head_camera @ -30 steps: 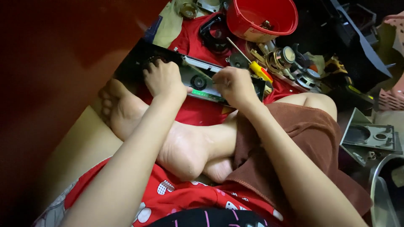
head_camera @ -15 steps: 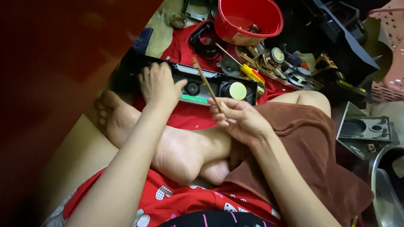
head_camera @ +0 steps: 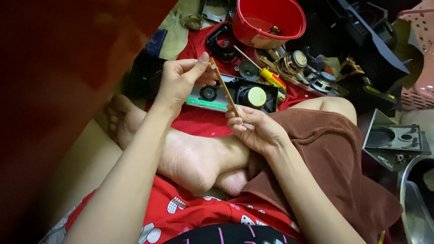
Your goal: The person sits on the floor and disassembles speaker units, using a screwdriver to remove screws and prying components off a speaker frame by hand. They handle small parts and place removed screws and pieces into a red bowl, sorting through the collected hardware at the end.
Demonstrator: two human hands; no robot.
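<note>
A thin brown strip (head_camera: 224, 91), like a narrow circuit board or flat rod, is held slanting between both hands. My left hand (head_camera: 181, 81) pinches its upper end with thumb and fingers. My right hand (head_camera: 255, 129) grips its lower end. Just beyond the strip lies an opened black device (head_camera: 235, 96) with a green board edge, a round black part and a pale yellow disc, resting on a red cloth (head_camera: 199, 122). My crossed bare feet (head_camera: 190, 158) and a brown-clad knee are below the hands.
A red bowl (head_camera: 253, 31) stands at the back. A yellow-handled screwdriver (head_camera: 271, 79), several small speakers (head_camera: 298, 61) and dark plastic casings crowd the back right. A grey plastic housing (head_camera: 395, 142) lies at right, a pink basket (head_camera: 418, 54) beyond it.
Both hands left the black device. The right hand lifted the thin strip toward me, and the left hand rose off the device and took hold of its upper end.
</note>
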